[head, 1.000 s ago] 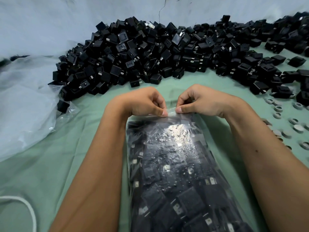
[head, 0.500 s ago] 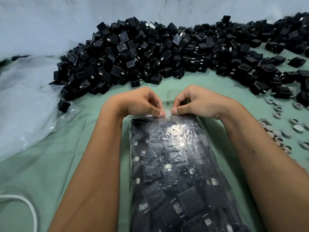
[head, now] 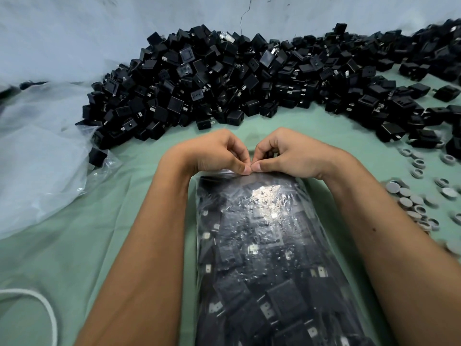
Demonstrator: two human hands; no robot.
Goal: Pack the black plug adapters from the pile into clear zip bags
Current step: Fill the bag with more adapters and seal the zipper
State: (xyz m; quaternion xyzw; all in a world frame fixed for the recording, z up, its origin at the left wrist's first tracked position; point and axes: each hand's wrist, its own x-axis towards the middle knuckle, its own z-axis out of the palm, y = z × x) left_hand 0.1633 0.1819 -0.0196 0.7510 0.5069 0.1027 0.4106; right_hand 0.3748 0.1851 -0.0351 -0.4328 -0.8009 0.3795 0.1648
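A clear zip bag (head: 269, 245) packed full of black plug adapters lies lengthwise in front of me on the green cloth. My left hand (head: 217, 153) and my right hand (head: 287, 153) both pinch the bag's far top edge, thumbs nearly touching at the middle of the zip strip. Beyond the hands a large pile of loose black plug adapters (head: 249, 78) stretches across the back, from the left to the far right edge.
Crumpled clear plastic sheeting (head: 37, 151) covers the left side. Small grey round caps (head: 411, 201) lie scattered on the right. A white cord (head: 32, 305) curves at the bottom left. A pale wall (head: 99, 26) rises behind the pile. The green cloth (head: 82, 245) lies under everything.
My two hands have slid toward each other along the bag's top edge, and the thumbs now nearly meet at its middle.
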